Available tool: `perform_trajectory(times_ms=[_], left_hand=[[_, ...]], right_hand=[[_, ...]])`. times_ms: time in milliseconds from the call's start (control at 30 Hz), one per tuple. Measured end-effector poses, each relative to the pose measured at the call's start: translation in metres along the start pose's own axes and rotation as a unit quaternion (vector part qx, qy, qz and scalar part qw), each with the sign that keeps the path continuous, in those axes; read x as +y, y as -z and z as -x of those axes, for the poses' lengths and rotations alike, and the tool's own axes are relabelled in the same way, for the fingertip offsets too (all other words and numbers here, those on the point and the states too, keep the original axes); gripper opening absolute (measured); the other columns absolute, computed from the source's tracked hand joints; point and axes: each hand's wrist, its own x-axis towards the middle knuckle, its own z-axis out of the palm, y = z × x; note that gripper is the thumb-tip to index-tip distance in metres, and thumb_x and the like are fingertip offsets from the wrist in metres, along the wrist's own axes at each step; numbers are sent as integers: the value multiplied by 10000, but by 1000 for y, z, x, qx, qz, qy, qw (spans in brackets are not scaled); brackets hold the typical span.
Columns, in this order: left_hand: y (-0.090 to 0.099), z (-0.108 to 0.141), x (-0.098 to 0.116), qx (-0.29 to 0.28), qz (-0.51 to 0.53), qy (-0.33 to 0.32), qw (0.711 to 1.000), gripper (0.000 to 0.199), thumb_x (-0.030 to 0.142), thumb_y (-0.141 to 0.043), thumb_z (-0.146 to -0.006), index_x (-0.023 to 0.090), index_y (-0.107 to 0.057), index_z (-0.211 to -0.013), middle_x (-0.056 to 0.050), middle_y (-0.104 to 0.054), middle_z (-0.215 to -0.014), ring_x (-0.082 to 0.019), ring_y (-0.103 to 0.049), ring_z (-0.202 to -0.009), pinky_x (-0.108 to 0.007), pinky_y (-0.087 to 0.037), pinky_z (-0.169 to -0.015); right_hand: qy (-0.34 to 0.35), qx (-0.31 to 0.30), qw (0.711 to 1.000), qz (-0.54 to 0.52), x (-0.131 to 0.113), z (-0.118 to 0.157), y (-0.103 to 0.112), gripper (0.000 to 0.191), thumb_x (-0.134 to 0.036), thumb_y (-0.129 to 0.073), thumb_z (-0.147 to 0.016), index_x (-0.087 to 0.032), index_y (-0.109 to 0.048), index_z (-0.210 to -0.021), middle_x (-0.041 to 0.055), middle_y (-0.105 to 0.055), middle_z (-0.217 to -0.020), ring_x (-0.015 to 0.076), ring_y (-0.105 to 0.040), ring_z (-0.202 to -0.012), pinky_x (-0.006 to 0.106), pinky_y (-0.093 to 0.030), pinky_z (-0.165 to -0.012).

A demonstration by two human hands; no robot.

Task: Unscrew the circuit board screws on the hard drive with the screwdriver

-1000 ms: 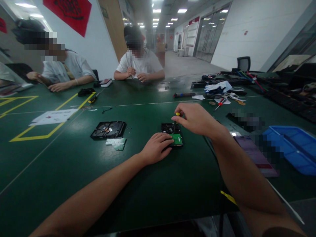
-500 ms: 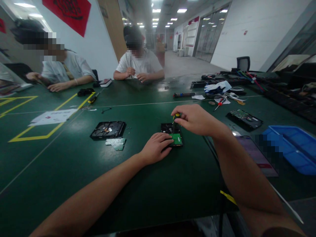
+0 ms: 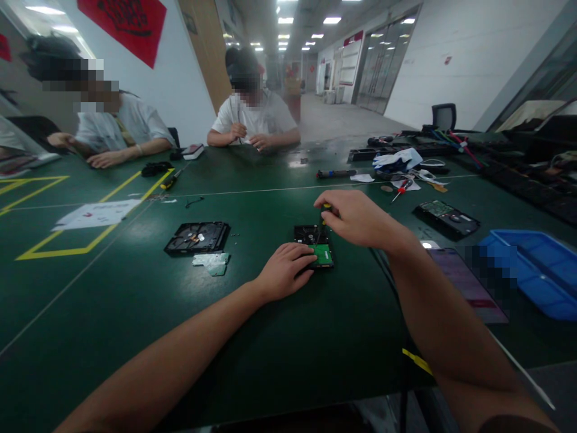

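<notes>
Slightly shifted screwdriver [image 3: 323,221] (yellow-and-black)

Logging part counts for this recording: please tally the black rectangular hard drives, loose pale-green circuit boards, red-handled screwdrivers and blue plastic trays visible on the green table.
Black rectangular hard drives: 3
Loose pale-green circuit board: 1
Red-handled screwdriver: 1
Blue plastic tray: 1
Total: 6

Right hand [image 3: 351,215] in a slightly different finger pose, less of the screwdriver handle [image 3: 327,207] in view than just before
</notes>
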Motion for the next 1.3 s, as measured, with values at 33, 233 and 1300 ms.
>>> perform_trajectory(times_ms=[33, 233, 1300], left_hand=[[0, 0, 0, 1, 2, 0, 1000, 375, 328, -626, -1045, 249, -660, -1410, -111, -685, -1410, -314, -615, -1366, -567, -504, -1157], [0, 0, 1, 2, -1, 1, 1000, 365, 338, -623, -1049, 245, -668, -1399, -109, -684, -1414, -310, -618, -1362, -561, -502, -1161], [-1, -1, 1, 4, 2, 2, 1000, 367, 326, -627, -1041, 249, -669, -1397, -107, -691, -1399, -308, -624, -1351, -564, -508, -1155]], right_hand=[[-3, 1, 1000, -2, -1, -1, 0, 245, -204, -582, -984, -168, -769, -1139, 105, -809, -1099, 248, -709, -959, 366, -493, -900], [16, 15, 1000, 21, 4, -5, -6, 213, -217, -561, -1031, -194, -774, -1033, 108, -780, -1054, 262, -671, -1019, 384, -474, -949], [28, -2, 999, -17, 1, -4, -4, 219, -190, -559, -1011, -196, -776, -1046, 102, -776, -1098, 251, -685, -1018, 377, -482, -942]])
